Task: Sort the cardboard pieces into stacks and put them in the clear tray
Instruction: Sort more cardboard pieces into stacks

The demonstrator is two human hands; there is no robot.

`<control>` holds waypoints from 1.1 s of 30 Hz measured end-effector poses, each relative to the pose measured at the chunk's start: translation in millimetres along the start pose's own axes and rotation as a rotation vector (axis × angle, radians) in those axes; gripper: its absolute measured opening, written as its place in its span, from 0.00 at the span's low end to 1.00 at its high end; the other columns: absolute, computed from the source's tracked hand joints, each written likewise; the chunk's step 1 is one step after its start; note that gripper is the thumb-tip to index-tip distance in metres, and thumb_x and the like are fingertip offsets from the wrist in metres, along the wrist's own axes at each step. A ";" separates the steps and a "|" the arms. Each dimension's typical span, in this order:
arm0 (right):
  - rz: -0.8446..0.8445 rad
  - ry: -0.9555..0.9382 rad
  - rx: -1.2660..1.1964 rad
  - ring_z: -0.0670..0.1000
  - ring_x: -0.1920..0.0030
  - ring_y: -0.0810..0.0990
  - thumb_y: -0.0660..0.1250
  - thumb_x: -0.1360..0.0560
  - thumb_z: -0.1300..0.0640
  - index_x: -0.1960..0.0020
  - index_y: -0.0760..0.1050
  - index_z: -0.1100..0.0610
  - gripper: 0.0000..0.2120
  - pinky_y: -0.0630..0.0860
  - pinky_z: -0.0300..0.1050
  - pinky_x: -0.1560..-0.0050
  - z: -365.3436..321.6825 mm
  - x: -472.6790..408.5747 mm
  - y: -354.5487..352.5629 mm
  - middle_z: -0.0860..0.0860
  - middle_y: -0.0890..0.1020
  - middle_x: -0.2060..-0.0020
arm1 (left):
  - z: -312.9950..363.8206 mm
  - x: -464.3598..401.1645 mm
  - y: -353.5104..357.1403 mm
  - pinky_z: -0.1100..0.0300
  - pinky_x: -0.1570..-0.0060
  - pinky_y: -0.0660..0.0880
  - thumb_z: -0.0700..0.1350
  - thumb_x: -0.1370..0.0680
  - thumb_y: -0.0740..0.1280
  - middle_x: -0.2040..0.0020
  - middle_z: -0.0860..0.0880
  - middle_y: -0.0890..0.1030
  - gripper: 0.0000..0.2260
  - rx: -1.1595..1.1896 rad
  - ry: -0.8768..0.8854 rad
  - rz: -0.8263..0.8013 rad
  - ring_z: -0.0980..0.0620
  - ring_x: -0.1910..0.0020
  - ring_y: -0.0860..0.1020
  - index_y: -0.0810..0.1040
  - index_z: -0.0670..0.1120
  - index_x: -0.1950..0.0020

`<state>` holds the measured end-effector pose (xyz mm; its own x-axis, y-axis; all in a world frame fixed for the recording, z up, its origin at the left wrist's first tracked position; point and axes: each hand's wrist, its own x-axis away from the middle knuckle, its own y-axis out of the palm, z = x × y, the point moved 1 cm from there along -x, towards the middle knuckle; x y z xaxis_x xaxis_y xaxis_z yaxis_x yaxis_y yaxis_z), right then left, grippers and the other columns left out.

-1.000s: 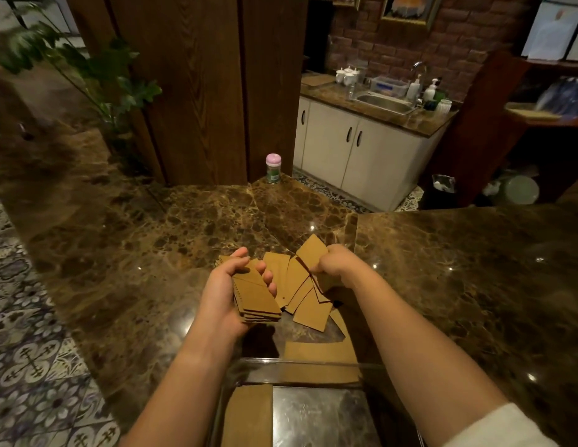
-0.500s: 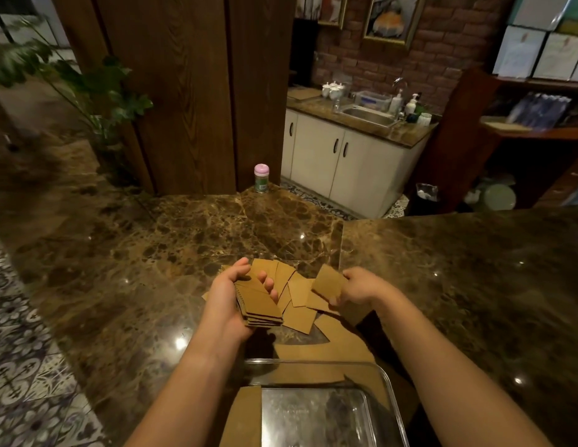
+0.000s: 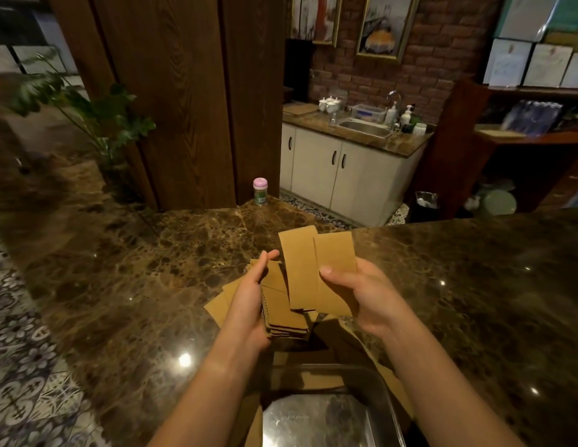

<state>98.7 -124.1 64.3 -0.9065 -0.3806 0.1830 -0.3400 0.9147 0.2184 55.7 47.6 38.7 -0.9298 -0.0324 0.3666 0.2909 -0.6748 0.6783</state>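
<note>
Clear tray (image 3: 382, 387): set nearest, on the marble counter (image 3: 136, 285). Stack of cardboard pieces (image 3: 286, 312): clasped in the left hand (image 3: 248, 304), above the counter. Two long cardboard strips (image 3: 316, 269): pinched upright, side by side, in the right hand (image 3: 361, 295). Loose pieces (image 3: 218, 306): lain beneath the left hand. Pink-capped jar (image 3: 260, 191): stood at the counter's far edge.

1. Both bare forearms reach forward from the bottom edge, converging toward the middle.
2. The left hand (image 3: 248, 304) is turned palm inward, fingers curled under a stack of cardboard pieces (image 3: 282, 312) and thumb stretched up along its far side.
3. The right hand (image 3: 361, 295) is palm up and tilted, thumb pressed on the face of two cardboard strips (image 3: 316, 269) held upright side by side.
4. The hands are close together, not touching.
</note>
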 end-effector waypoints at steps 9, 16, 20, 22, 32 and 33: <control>-0.080 -0.721 0.622 0.54 0.45 0.75 0.80 0.37 0.65 0.59 0.86 0.51 0.11 0.72 0.41 0.43 11.6 14.2 -3.5 0.42 0.85 0.56 | 11.6 8.2 2.1 0.40 0.45 0.78 0.53 0.26 0.69 0.42 0.36 0.81 0.17 0.047 -0.069 -0.080 0.37 0.46 0.81 0.80 0.52 0.37; -0.062 -0.834 0.818 0.44 0.33 0.66 0.80 0.35 0.66 0.55 0.87 0.50 0.14 0.68 0.38 0.36 15.6 13.4 -4.4 0.40 0.79 0.41 | 13.2 16.4 3.7 0.41 0.52 0.80 0.35 0.34 0.70 0.47 0.40 0.84 0.26 -0.044 0.004 -0.184 0.39 0.51 0.82 0.81 0.51 0.37; -0.077 -0.791 0.856 0.44 0.33 0.66 0.79 0.33 0.64 0.52 0.87 0.49 0.13 0.64 0.32 0.35 14.0 14.8 -4.4 0.42 0.78 0.40 | 17.4 17.9 1.9 0.39 0.56 0.81 0.32 0.34 0.70 0.43 0.39 0.82 0.29 -0.168 0.018 -0.226 0.36 0.47 0.80 0.80 0.54 0.36; -0.116 -0.774 0.862 0.47 0.35 0.69 0.79 0.32 0.65 0.49 0.87 0.50 0.15 0.67 0.35 0.36 11.9 15.2 -4.9 0.44 0.80 0.41 | 21.3 16.9 -0.6 0.42 0.61 0.81 0.32 0.34 0.69 0.43 0.39 0.83 0.28 -0.211 -0.001 -0.221 0.35 0.48 0.82 0.81 0.54 0.37; -0.041 0.054 -0.331 0.55 0.53 0.87 0.66 0.28 0.57 0.35 0.74 0.54 0.21 0.84 0.50 0.61 11.1 16.2 -3.1 0.55 0.88 0.51 | 18.3 12.6 -15.8 0.45 0.61 0.81 0.42 0.24 0.62 0.41 0.28 0.79 0.21 0.111 0.025 -0.244 0.33 0.57 0.83 0.73 0.56 0.32; -0.069 0.120 -0.412 0.57 0.52 0.87 0.65 0.27 0.56 0.35 0.74 0.55 0.20 0.84 0.53 0.60 13.1 16.4 -0.2 0.58 0.87 0.50 | 15.3 11.7 -14.7 0.45 0.61 0.81 0.43 0.23 0.61 0.42 0.30 0.80 0.20 0.060 0.047 -0.203 0.34 0.55 0.83 0.72 0.59 0.33</control>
<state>80.6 -128.8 54.7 -0.8413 -0.4740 0.2600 -0.2480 0.7657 0.5935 44.0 68.5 42.7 -0.9798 0.0643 0.1893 0.1081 -0.6263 0.7721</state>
